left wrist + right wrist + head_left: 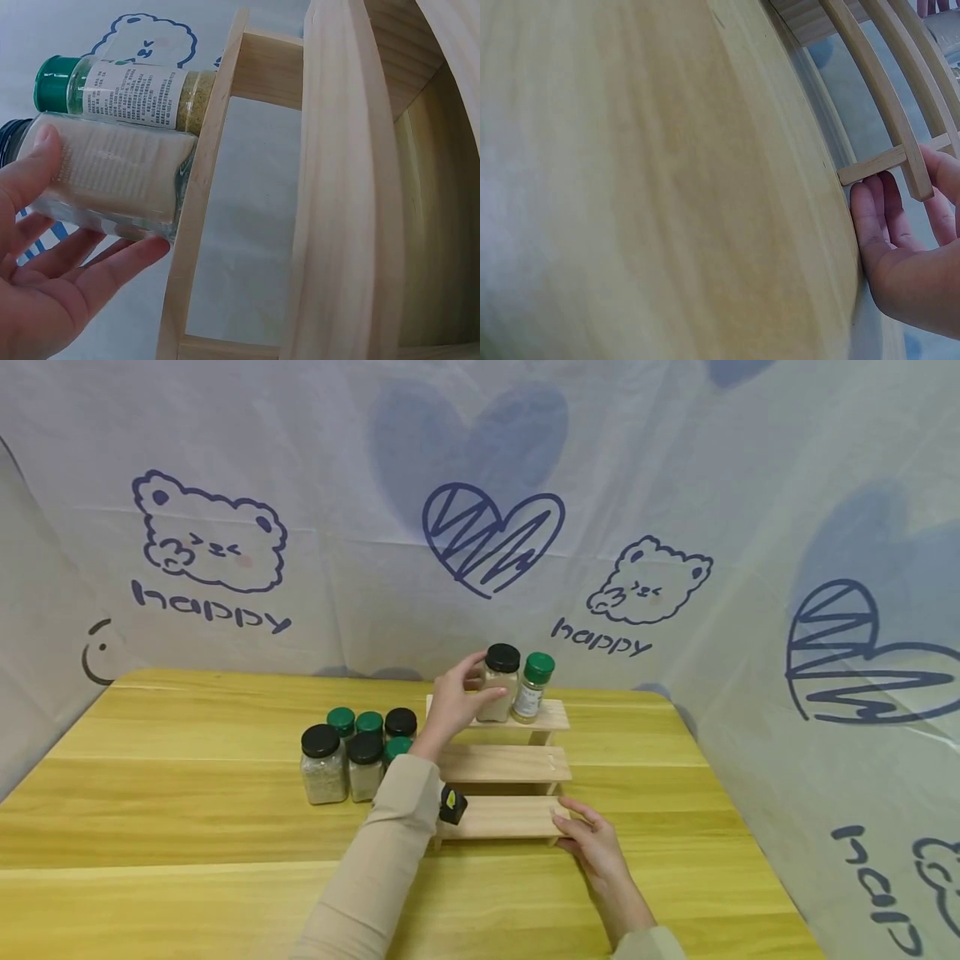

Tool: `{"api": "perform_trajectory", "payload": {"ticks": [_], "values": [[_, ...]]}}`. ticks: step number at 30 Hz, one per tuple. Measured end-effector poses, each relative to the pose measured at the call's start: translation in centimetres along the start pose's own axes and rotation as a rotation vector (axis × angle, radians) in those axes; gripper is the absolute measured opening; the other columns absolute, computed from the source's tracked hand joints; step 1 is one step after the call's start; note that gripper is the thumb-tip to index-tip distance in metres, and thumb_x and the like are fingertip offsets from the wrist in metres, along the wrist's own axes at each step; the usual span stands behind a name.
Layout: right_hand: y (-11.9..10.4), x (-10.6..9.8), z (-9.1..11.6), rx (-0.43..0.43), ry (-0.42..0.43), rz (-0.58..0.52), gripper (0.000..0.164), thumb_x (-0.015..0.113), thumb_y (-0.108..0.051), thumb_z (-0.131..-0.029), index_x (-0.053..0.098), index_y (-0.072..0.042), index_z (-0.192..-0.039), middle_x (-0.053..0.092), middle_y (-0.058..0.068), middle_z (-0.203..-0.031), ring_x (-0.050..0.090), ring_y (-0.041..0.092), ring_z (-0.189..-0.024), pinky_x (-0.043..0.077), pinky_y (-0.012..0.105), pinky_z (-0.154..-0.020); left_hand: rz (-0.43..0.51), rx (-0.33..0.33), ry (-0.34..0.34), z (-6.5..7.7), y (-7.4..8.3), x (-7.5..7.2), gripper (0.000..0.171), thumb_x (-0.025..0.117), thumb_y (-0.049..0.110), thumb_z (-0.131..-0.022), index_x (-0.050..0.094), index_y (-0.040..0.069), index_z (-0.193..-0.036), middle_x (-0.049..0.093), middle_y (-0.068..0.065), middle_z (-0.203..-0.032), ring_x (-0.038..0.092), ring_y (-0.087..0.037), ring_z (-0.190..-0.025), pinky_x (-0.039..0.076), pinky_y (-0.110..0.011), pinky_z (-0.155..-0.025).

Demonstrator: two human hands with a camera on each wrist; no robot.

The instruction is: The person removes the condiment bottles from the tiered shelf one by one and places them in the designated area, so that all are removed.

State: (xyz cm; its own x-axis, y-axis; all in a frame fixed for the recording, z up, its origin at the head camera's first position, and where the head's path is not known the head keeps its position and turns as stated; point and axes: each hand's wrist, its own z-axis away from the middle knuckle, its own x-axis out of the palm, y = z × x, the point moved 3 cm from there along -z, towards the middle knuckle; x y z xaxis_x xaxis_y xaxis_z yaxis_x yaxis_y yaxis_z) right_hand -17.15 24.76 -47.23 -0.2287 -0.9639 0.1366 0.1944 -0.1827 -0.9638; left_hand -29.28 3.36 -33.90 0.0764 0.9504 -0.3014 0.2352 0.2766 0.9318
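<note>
On the top step of a three-step wooden rack point(504, 764), my left hand point(455, 702) holds a square clear jar point(495, 703) with a black lid and pale powder inside. In the left wrist view the thumb lies on one side of the jar point(112, 172) and the fingers on another; its base meets the step. Right beside it stands a green-capped spice bottle point(135, 94) with a white label. At the rack's lower right end, my right hand point(596, 852) grips the bottom step; in the right wrist view its fingers point(866, 217) touch the leg.
Left of the rack, several jars and bottles with black or green lids cluster on the wooden table point(187, 810), among them a large black-lidded jar point(324, 772). My left forearm partly covers this group. A printed cloth point(345, 568) hangs behind the table and along its right side.
</note>
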Motion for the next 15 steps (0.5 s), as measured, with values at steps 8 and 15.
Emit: {"api": "perform_trajectory", "payload": {"ticks": [8,15], "values": [[0.0,0.1,0.0,-0.015,-0.007,-0.013,0.037,0.058,0.007,-0.081,0.051,0.009,-0.118,0.064,0.007,-0.077,0.06,0.016,-0.064,0.052,0.026,-0.059,-0.031,0.019,0.06,0.5,0.7,-0.2,0.06,0.071,0.02,-0.076,0.046,0.01,-0.13,0.054,-0.016,-0.119,0.053,-0.027,-0.103,0.047,-0.036,-0.085],[-0.2,0.1,0.1,-0.011,-0.015,-0.001,0.038,0.059,0.005,-0.081,0.051,0.009,-0.118,0.064,0.006,-0.076,0.06,0.015,-0.064,0.052,0.026,-0.059,0.0,0.053,0.106,1.5,0.9,-0.5,0.06,0.072,0.016,-0.076,0.047,0.006,-0.129,0.055,-0.019,-0.115,0.055,-0.028,-0.101,0.047,-0.037,-0.083]]}}
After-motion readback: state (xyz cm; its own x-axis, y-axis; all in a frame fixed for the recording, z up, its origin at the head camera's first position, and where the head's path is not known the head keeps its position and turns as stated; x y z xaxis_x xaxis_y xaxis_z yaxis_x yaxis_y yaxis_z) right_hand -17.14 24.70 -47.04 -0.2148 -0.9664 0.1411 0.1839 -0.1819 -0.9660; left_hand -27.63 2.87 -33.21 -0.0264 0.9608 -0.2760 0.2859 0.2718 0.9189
